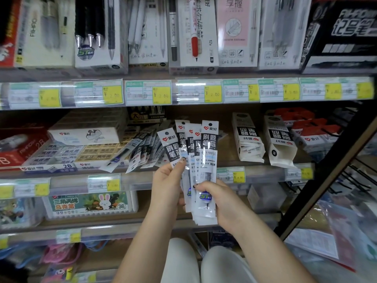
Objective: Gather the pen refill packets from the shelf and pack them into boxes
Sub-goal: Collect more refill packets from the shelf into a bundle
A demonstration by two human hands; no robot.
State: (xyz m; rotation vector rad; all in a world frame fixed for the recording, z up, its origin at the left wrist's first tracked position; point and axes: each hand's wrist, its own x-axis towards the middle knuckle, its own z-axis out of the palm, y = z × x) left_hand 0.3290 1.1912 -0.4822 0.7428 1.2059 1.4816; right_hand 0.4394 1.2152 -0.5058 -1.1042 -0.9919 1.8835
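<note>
Middle shelf (142,176), far left: red pencil boxes (18,148), then stacked white and gold eraser boxes (81,152) reaching to the shelf edge. Just right of these, a loose pile of pen refill packets (140,150) lies fanned on the shelf, some ends overhanging the front lip.

Left hand (167,184): raised in front of the shelf edge, thumb pressed on the face of the leftmost packet, fingers behind it. It grips the left side of a held fan of refill packets (195,160), which stand upright with printed headers at the top.

Right hand (216,199): fingers curled round the lower end of the same fan, thumb over the front packet near its blue round label. Both hands grip the bundle; packets overlap, so count not readable.

Right of the fan, on the same shelf: two open-ended white boxes (265,139), lying with mouths toward the camera; left one shows packets inside. Far right: black upright post (326,170).
</note>
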